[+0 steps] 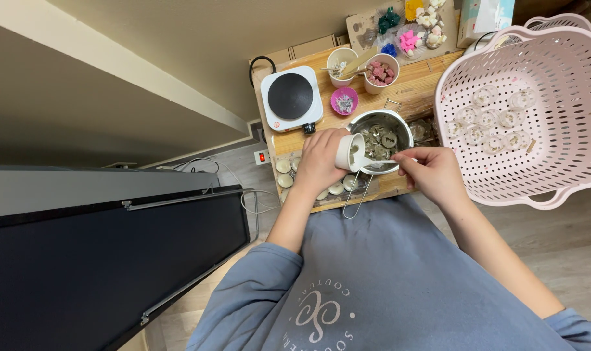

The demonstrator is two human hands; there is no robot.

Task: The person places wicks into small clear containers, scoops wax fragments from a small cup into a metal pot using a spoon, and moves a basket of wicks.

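Observation:
My left hand (319, 161) grips a small white cup (350, 152), tipped on its side with its mouth toward a metal pot (399, 123). My right hand (433, 173) pinches a thin spoon-like tool (377, 161) whose tip reaches into the cup's mouth. The pot holds several round greyish wax pieces. It sits on a small wooden table (417, 83), right beside the cup. Several pale round discs (283, 173) lie on the table under and left of my left hand.
A white single-burner hotplate (291, 98) stands at the table's left. Behind the pot are two cups, one with pink chunks (380, 73), a small purple bowl (344, 101) and a board of coloured shapes (409, 29). A pink perforated basket (526, 110) holding small clear cups is at right. A dark panel (100, 260) is at left.

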